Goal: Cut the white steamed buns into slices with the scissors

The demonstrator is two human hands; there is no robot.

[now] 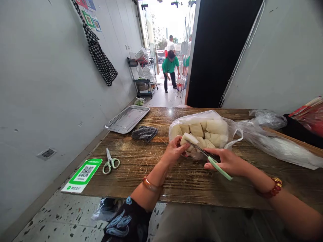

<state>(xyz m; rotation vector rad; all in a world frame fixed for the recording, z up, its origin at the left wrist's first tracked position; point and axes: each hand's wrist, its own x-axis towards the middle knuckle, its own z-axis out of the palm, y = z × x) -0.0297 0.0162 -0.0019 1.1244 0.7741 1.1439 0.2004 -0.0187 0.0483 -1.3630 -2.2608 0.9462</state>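
My left hand (175,149) is closed round a pale steamed bun (189,138), held just over the near side of a plastic bag. In my right hand (225,163) is a pair of scissors with light green handles (220,168); the blades reach left and touch the bun's cut side. Several more pale, blocky steamed buns (217,127) lie packed in the clear plastic bag (234,137), its handles spread to the right. The far blade tip is partly hidden by the bun.
On the wooden table (141,178) are a metal tray (128,118), a dark grey cloth (144,133), second scissors (110,162) and a green payment-code card (83,174). Plastic bags (282,148) lie at right. Beyond the table, a person in green (171,65) bends beside a bucket (180,85).
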